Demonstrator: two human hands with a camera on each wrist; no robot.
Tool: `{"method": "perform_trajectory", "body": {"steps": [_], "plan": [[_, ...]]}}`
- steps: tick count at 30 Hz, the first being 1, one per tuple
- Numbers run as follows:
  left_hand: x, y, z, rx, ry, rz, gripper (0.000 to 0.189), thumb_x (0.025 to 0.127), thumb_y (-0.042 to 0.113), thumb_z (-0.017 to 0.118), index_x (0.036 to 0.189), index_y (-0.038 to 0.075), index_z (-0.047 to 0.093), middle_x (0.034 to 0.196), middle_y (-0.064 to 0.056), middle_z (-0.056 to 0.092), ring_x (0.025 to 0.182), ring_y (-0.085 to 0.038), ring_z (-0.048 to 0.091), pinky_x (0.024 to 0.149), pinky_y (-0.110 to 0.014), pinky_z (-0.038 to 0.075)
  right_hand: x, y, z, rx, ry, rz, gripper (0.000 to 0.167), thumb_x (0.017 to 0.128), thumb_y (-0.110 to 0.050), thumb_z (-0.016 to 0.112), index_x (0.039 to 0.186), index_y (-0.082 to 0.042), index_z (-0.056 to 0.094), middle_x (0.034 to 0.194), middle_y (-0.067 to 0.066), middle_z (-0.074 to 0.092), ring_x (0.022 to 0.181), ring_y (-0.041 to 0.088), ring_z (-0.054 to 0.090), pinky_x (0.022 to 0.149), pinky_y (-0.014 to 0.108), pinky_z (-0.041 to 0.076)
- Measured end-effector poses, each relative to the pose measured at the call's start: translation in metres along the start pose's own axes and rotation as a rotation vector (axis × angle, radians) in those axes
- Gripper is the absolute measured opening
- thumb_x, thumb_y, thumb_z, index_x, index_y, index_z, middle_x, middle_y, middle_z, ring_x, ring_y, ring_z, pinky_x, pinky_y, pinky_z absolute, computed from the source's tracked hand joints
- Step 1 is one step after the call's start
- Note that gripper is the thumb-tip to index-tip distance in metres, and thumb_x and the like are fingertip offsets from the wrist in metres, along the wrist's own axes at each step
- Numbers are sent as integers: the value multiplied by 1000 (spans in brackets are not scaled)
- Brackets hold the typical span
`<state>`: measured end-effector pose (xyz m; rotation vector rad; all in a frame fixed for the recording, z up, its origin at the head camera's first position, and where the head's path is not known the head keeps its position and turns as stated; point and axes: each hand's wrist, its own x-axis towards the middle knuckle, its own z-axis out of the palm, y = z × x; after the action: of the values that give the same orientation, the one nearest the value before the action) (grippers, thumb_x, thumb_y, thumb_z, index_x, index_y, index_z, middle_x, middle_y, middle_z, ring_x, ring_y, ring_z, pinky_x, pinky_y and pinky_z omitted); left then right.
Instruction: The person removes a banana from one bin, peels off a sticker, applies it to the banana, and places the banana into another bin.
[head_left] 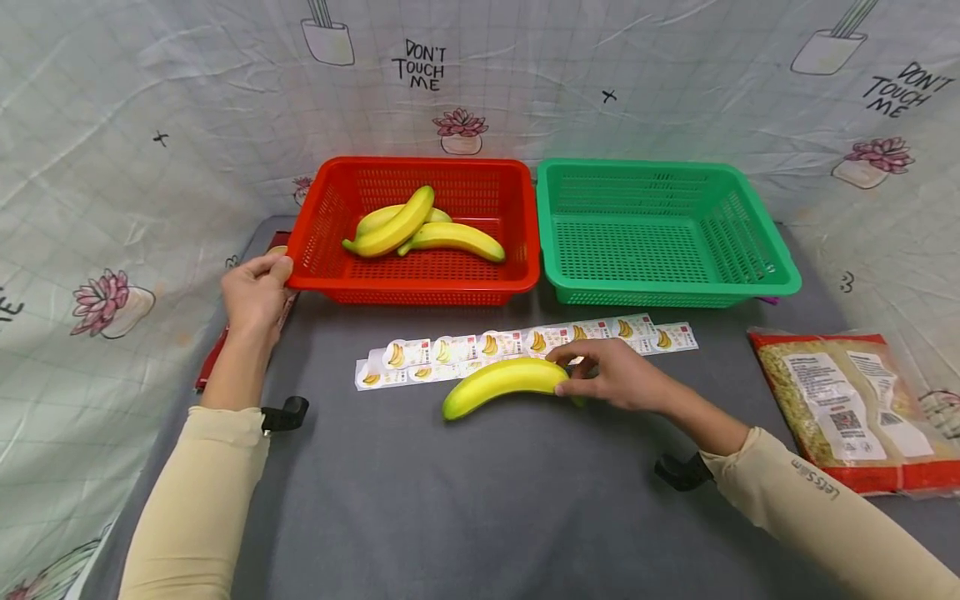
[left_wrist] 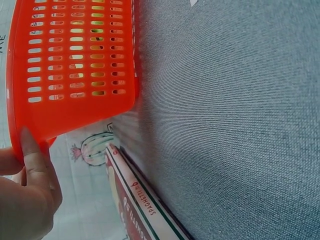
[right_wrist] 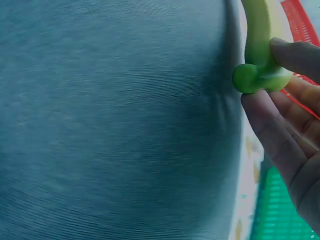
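Banana (head_left: 504, 383) on or just above tabletop (head_left: 480, 500), beside sticker strips (head_left: 508, 343). Left hand (head_left: 255, 296) grips red basket (head_left: 420, 285) by rim; right hand (head_left: 618, 375) pinches banana's green end. Step, judged: gripping banana; next move likely calls for firm pinch, steady basket. Counts: one red basket, one green basket (head_left: 675, 290), one food bag (head_left: 847, 408), one spaghetti pack (left_wrist: 142, 195), four bananas (head_left: 397, 229) (three in red basket), apparently two strips.

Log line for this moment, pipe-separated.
left hand: grips red basket | right hand: pinches banana by one end | red basket: holds three bananas | green basket: beside red
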<state>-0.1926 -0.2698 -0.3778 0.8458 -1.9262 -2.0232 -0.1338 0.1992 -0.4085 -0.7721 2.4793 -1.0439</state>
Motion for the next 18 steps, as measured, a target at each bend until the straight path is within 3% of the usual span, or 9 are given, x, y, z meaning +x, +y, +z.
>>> {"method": "perform_trajectory", "body": {"steps": [5,11,18], "plan": [[0,-1,-1,-5,3,7,38,98,17,67,135,5,66,126,1,62,73,-6,61,61,-15,54,-4,11,11,-2,-16,40,37,87,-22,82,122,-12,71,84,-1,73,71,8,64,60,25,50],[-2,-3,-1,4,16,25,37,98,17,68,133,5,67,102,4,65,68,-5,61,59,-15,53,-5,15,17,-11,-23,60,38,88,-24,81,123,-14,71,97,0,74,75,8,65,61,25,51],[-6,-4,-3,13,-34,26,44,97,25,69,138,11,64,106,6,66,67,-3,63,62,-15,54,-6,14,16,1,-25,67,38,89,-23,80,125,-13,70,103,3,74,78,11,66,62,26,52]]}}
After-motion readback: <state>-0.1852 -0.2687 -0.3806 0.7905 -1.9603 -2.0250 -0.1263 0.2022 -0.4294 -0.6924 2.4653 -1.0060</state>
